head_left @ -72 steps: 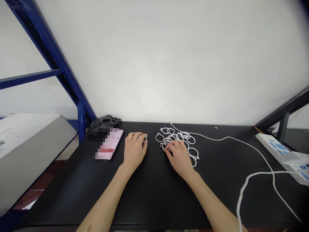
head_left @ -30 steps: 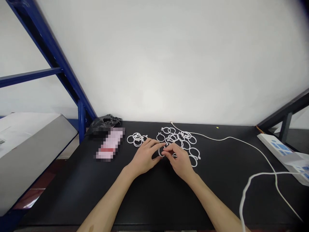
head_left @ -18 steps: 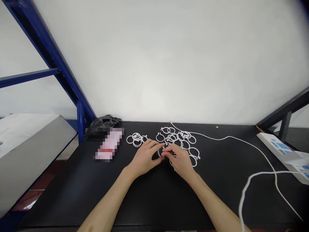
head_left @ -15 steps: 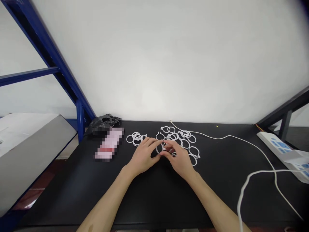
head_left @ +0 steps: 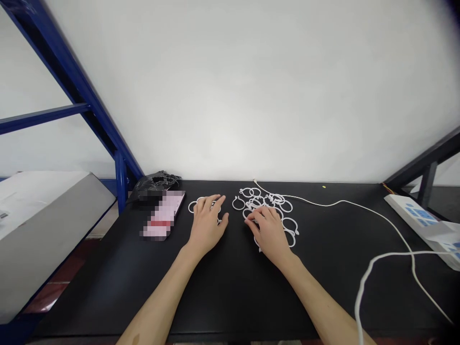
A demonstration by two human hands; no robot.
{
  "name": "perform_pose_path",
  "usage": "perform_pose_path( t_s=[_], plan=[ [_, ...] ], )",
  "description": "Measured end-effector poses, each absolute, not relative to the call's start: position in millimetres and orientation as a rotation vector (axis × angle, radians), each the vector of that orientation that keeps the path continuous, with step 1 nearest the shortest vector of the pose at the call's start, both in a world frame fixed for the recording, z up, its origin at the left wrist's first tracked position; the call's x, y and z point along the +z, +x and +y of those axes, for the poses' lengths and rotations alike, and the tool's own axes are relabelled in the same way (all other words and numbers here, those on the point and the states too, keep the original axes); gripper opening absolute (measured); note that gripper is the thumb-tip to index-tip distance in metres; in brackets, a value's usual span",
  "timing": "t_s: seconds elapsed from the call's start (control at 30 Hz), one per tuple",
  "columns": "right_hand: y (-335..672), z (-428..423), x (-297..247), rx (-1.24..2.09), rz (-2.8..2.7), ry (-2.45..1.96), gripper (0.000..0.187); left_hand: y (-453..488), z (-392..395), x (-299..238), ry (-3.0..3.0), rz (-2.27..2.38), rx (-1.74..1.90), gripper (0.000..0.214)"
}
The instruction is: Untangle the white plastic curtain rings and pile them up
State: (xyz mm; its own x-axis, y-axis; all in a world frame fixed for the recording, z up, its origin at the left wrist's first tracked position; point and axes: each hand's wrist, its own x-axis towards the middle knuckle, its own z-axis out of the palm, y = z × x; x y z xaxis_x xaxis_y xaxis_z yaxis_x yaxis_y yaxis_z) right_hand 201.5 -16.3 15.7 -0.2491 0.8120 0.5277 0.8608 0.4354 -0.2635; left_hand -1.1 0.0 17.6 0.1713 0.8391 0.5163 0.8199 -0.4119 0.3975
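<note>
White plastic curtain rings, each with a small eyelet, lie in two groups on the black table. My left hand (head_left: 208,223) is over the smaller left group (head_left: 192,207), open, its fingers spread and thumb apart. It covers most of those rings. My right hand (head_left: 269,230) rests over the larger right group (head_left: 289,225), thumb and fingertips pinched together at the edge of a white curtain ring (head_left: 246,213). The palm hides part of the pile. One ring (head_left: 238,203) lies apart between the hands.
A pinkish blurred phone-like object (head_left: 167,213) and a crumpled black plastic bag (head_left: 154,184) lie at left. A white cable (head_left: 341,202) runs across the right side. A white and blue box (head_left: 420,218) stands far right. Blue frame bars (head_left: 97,110) rise at left.
The ring held between both hands is gone from there. My left hand has moved left over the small group and spread its fingers. My right hand has moved slightly onto the larger pile.
</note>
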Motion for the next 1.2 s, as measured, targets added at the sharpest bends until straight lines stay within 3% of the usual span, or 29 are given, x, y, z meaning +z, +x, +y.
perform_pose_path(
  t_s=[0.2, 0.37, 1.2],
  plan=[
    [194.5, -23.4, 24.3, 0.119, -1.958, -1.101, 0.01, 4.5, -8.2, 33.4, 2.149, 1.284, 0.963, 0.041],
    [188.3, -27.9, 23.0, 0.232, -1.961, -1.002, 0.014, 7.1, -11.9, 43.5, 1.947, 1.114, 0.9, 0.028],
    [193.7, -26.6, 24.8, 0.396, -1.857, -1.108, 0.013, 4.0, -11.2, 47.7, 1.405, 0.976, 0.88, 0.039]
  ],
)
